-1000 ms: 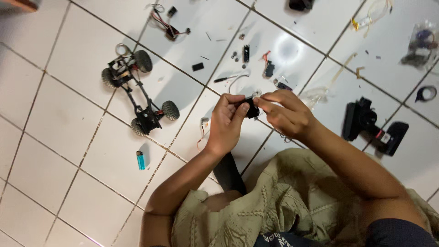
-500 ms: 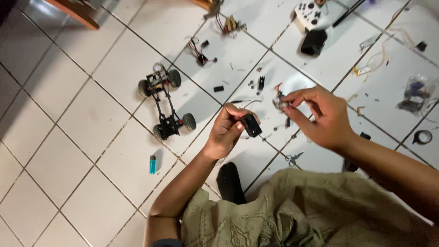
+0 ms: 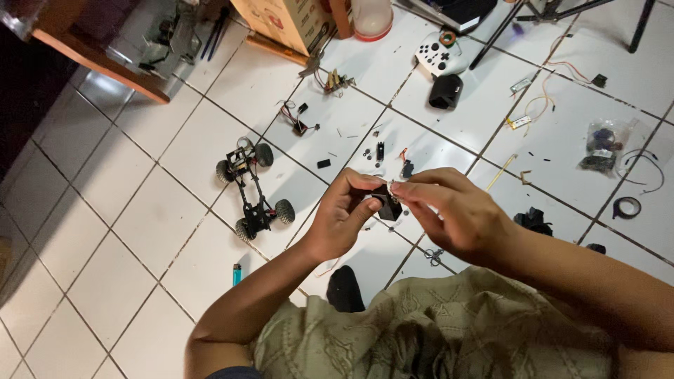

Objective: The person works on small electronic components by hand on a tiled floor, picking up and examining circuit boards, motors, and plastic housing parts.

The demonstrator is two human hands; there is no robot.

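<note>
My left hand (image 3: 342,219) grips a small black box-shaped part (image 3: 387,205) above the white tiled floor. My right hand (image 3: 456,210) meets it from the right, its fingertips pinching a tiny silver piece (image 3: 393,187) at the top of the black part. Both hands are close together at mid-frame, over my lap in an olive patterned cloth. A small black model car chassis (image 3: 251,189) with wheels lies on the floor to the left of my left hand.
A blue lighter (image 3: 236,274) lies near my left forearm. Small parts and wires (image 3: 302,119), a white game controller (image 3: 441,55), a black pouch (image 3: 446,91), a bag of parts (image 3: 602,147) and a tape roll (image 3: 626,207) are scattered on the tiles. A wooden table edge (image 3: 98,67) is at top left.
The view has tilted up, showing more of the floor ahead. My hands stayed together on the black part, the right fingers now closed on its top.
</note>
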